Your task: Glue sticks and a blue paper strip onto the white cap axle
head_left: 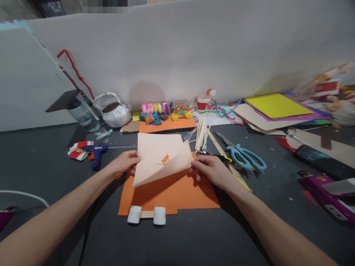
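A sheet of cream paper [158, 147] is held up between both hands, its front edge raised and bent. Small orange scraps [165, 159] lie on it. My left hand [126, 162] pinches its left edge, and my right hand [208, 168] grips the right edge. Beneath it an orange sheet [177, 195] lies flat on the dark table. On that sheet's front edge rests a piece made of two white rolls [159, 215] joined by short wooden sticks [146, 214].
Left of the paper lies a blue glue gun [97, 153]. Light blue scissors [244, 155] and wooden sticks [202, 135] are on the right. Behind stand a white basket [115, 112] and bagged coloured clay [158, 108]. Farther right are coloured sheets [277, 105] and a purple tool [324, 194].
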A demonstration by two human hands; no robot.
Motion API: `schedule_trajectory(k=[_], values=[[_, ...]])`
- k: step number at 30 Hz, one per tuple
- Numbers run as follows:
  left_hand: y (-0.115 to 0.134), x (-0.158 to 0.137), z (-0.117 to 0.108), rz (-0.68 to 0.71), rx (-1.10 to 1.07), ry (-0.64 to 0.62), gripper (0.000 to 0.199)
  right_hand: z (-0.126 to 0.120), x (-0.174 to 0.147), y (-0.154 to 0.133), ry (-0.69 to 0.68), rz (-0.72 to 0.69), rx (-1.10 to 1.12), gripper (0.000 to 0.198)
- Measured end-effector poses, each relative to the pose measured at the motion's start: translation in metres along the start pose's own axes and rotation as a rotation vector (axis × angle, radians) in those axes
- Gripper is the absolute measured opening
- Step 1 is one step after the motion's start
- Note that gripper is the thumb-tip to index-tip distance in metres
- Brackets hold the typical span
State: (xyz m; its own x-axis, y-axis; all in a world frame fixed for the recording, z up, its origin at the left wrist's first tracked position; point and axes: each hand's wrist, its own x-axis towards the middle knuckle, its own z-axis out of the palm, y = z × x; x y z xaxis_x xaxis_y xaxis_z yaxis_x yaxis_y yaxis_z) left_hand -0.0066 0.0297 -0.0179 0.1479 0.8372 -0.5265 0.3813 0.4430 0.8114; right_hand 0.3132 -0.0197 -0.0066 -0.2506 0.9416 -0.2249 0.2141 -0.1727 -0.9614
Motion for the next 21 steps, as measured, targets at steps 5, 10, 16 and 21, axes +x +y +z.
schedule_trajectory(k=[5, 10, 16, 21], values=[[-0.005, -0.003, 0.004, 0.163, 0.002, 0.039, 0.01, -0.003, -0.001, -0.001, 0.023, 0.041, 0.132, 0.037], [-0.006, -0.001, 0.003, 0.334, 0.006, 0.109, 0.025, -0.004, -0.002, -0.005, 0.055, 0.022, 0.208, 0.036], [-0.006, -0.007, 0.007, 0.325, 0.019, 0.055, 0.027, -0.007, 0.006, 0.002, 0.133, 0.023, 0.312, 0.042], [-0.002, -0.007, 0.01, 0.331, 0.034, 0.055, 0.035, -0.01, 0.008, 0.006, 0.158, 0.031, 0.322, 0.041]])
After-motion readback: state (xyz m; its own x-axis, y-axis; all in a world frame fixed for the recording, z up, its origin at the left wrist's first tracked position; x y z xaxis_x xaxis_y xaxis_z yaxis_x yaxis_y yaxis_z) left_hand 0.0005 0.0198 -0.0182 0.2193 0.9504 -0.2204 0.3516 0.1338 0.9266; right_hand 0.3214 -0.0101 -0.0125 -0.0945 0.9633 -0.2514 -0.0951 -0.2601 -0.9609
